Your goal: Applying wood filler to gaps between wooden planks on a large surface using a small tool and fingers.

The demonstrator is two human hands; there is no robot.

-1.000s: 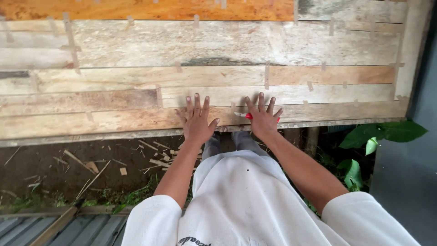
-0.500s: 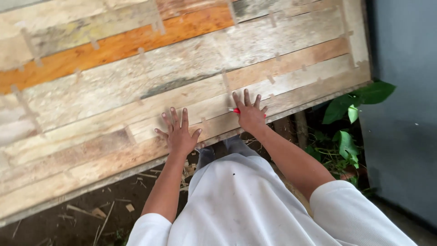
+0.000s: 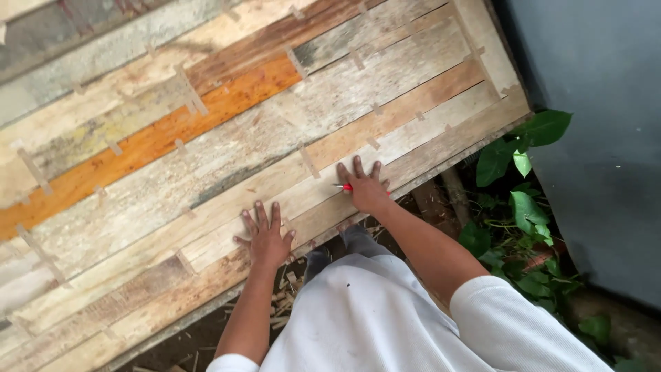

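Right now, two bare hands lie flat on a big wooden panel (image 3: pixel 227 145) that fills the upper left and middle of the frame. It is made of long planks set side by side, pale, grey and one bright orange plank (image 3: pixel 158 138), with small thin wood strips stuck across the joins. The left hand (image 3: pixel 265 238) rests low in the middle, fingers spread wide, holding nothing. The right hand (image 3: pixel 365 186) rests flat near the panel's lower right edge, pressing on a red pencil (image 3: pixel 344 187) whose tip peeks out. Green leaves (image 3: pixel 523 200) grow at the right, beside a grey wall (image 3: pixel 599 103). Wood scraps (image 3: pixel 282 313) lie on the dirt below the panel.
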